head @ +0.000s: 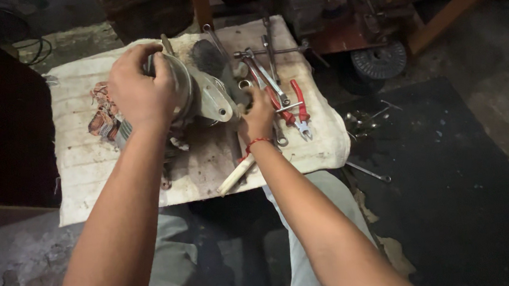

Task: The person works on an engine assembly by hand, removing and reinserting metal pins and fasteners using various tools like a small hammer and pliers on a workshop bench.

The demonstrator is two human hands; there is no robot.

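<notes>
A grey metal motor housing (207, 96) lies on a dirty white cloth (85, 165) in front of me. My left hand (139, 88) grips its rounded left end from above. Just right of the housing, my right hand (257, 114) is down among the tools, fingers curled at the housing's mounting ear; whether it holds anything I cannot tell. A red thread circles that wrist. Red-handled pliers (296, 108) and several wrenches (268, 71) lie beside it.
A bundle of copper winding (104, 114) lies left of the housing. A pale tool handle (236, 175) sticks out under my right wrist. Loose spanners (369, 172) lie on the dark floor to the right, a black wheel (379, 62) and wooden beams beyond.
</notes>
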